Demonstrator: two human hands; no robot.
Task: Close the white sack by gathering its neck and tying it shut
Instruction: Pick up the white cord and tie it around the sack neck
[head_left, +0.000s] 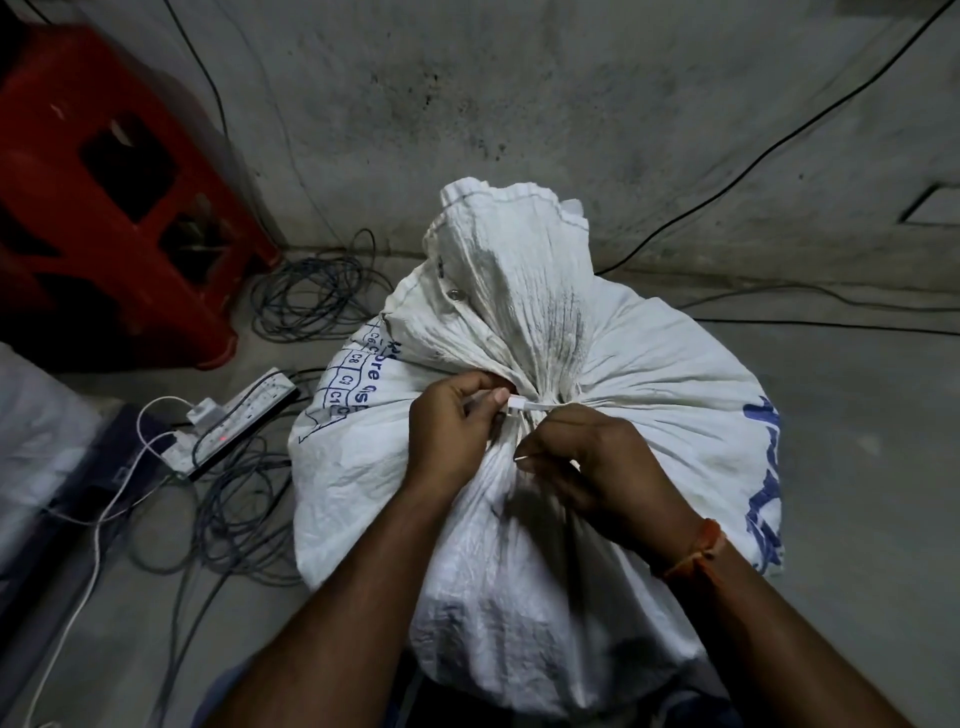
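A full white woven sack (649, 395) with blue print stands on the floor in front of me. Its neck (514, 280) is bunched together and rises crumpled above a tight waist. A thin white tie (530, 404) wraps that waist. My left hand (452, 431) pinches the tie's small head at the left of the neck. My right hand (597, 467) sits just below and right of it, fingers closed on the tie's loose tail, whose tip sticks out to the left. An orange thread band circles my right wrist.
A red plastic stool (114, 192) stands at the left by the grey wall. Coiled dark cables (311, 296) and a power strip (239, 421) with a white charger lie on the floor left of the sack. A black cable (779, 150) runs along the wall at the right.
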